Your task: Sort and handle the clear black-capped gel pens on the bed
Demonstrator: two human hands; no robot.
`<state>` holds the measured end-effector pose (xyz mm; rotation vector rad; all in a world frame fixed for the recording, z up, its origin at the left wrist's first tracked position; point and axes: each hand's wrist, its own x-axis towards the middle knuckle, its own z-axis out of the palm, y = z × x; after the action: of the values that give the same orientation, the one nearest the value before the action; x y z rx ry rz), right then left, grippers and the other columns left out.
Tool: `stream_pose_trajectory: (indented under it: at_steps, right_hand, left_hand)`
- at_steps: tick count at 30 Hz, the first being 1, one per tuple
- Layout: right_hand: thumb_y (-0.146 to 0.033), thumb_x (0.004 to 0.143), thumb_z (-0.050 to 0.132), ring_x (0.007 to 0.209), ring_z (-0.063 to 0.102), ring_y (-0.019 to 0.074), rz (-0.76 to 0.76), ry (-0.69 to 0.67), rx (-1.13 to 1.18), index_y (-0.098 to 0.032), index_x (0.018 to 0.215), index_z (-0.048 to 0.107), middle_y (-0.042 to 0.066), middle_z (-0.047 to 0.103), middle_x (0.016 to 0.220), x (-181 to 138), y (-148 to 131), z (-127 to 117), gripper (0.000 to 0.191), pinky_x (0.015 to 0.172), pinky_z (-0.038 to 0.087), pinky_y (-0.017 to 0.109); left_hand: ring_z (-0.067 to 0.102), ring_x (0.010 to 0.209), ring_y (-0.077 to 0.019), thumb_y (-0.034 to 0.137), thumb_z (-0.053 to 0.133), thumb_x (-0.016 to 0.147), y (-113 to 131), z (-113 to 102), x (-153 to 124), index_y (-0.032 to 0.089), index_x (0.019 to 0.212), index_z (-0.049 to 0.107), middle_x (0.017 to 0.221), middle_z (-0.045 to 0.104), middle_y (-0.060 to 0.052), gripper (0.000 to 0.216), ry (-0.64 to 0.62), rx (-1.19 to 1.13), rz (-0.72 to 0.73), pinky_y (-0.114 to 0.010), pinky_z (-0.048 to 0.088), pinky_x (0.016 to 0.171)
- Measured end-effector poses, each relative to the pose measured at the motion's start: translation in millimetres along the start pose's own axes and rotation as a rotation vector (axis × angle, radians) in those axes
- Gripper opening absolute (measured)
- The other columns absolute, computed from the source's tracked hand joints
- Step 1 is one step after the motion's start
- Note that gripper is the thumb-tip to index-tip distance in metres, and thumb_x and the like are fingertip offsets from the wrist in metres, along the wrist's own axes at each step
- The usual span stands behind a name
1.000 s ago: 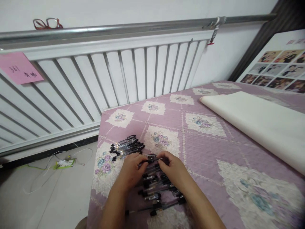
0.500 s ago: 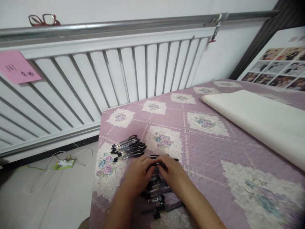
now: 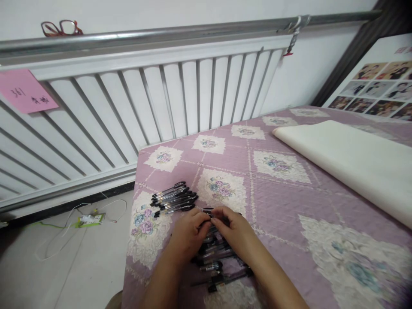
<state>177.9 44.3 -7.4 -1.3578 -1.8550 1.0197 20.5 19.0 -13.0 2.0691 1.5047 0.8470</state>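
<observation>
My left hand (image 3: 189,234) and my right hand (image 3: 236,231) meet fingertip to fingertip over a loose heap of black-capped clear pens (image 3: 215,262) on a purple quilted bedspread (image 3: 273,193). Both hands pinch one pen (image 3: 210,212) between them, the left hand on one end and the right hand on the other. A neat bundle of several capped pens (image 3: 174,197) lies just beyond my left hand.
A white slatted radiator (image 3: 135,116) runs along the wall behind the bed, with a pink note (image 3: 25,91) and red glasses (image 3: 62,28) on its rail. A cream roll of paper (image 3: 350,163) lies at the right. Cables (image 3: 83,219) trail on the floor.
Both hands have closed together along the pen, so less of it shows between my fingers. The view has shifted slightly. The bundle of pens has not moved.
</observation>
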Motion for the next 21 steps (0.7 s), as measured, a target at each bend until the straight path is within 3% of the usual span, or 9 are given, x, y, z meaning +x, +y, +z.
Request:
stream_pose_trajectory:
  at_steps: [5,11,21]
  right_hand:
    - [-0.029,0.081,0.05,0.075,0.063,0.0177,-0.033,-0.037,-0.069,-0.022,0.075,0.064,0.0,0.068,0.076,-1,2,-8,0.017,0.069,0.045,0.027]
    - [-0.025,0.079,0.049,0.079,0.063,0.0177,0.007,0.076,-0.105,-0.022,0.085,0.063,0.0,0.068,0.081,0,15,-19,0.016,0.071,0.046,0.027]
    - [-0.011,0.079,0.051,0.086,0.061,0.0179,-0.041,-0.077,-0.373,-0.019,0.087,0.064,0.004,0.067,0.088,1,6,-4,0.017,0.077,0.043,0.027]
  left_hand:
    - [0.056,0.078,-0.0135,0.014,0.054,0.083,1,1,-1,0.022,0.081,0.063,0.081,0.059,0.002,0.012,0.007,0.039,-0.009,-0.022,0.04,0.071]
    - [0.057,0.078,-0.014,0.017,0.052,0.085,-3,3,-1,0.023,0.085,0.063,0.084,0.059,0.001,0.013,0.042,0.123,-0.057,-0.023,0.041,0.072]
    - [0.055,0.087,-0.0179,0.02,0.053,0.086,-2,11,3,0.022,0.082,0.062,0.087,0.06,-0.001,0.011,-0.103,0.39,-0.086,-0.028,0.04,0.077]
